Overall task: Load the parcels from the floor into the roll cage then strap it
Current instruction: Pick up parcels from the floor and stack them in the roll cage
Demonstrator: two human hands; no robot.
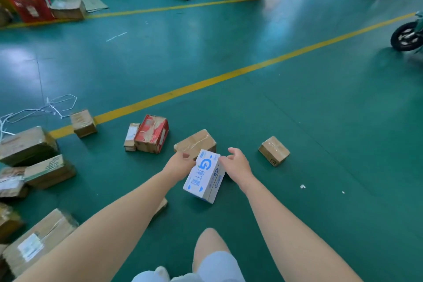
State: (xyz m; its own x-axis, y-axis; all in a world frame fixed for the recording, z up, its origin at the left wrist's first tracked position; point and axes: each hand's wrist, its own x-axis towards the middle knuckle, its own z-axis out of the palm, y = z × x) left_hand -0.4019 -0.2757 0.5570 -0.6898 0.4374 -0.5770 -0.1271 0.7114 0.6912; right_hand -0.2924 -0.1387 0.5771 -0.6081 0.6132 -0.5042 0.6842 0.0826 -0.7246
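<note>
Fingers: the left hand (180, 165) curls its fingers (188, 161) onto the left long edge of the white cardboard box with blue print (202, 178), thumb on top, pinching it. The right hand (237, 166) has its fingers (232, 150) spread and loosely bent at the box's far right corner, holding nothing. Whether they touch it I cannot tell.
Glossy green painted floor (297, 121): lies under the white box, which sits askew just ahead of the person's bare knee (210, 242). Whether one end is already raised is unclear.
Large brown cardboard carton with a white label (41, 240): well to the left of the white box, nearer the camera, and the biggest parcel in view.
Taped brown cardboard carton (194, 142): just behind the white box, touching or nearly touching its far end.
Small brown cube-like carton (273, 150): to the right of the white box, clearly apart.
Step in hand: probably getting a two-handed hold on the white box to lift it.
Doing it well: set the right hand on the long edge opposite the left and hook fingertips under the bottom. Squeeze evenly and lift straight up, so the box does not scrape the taped carton behind.
Roll cage: not in view, so the carry likely needs a turn.
</note>
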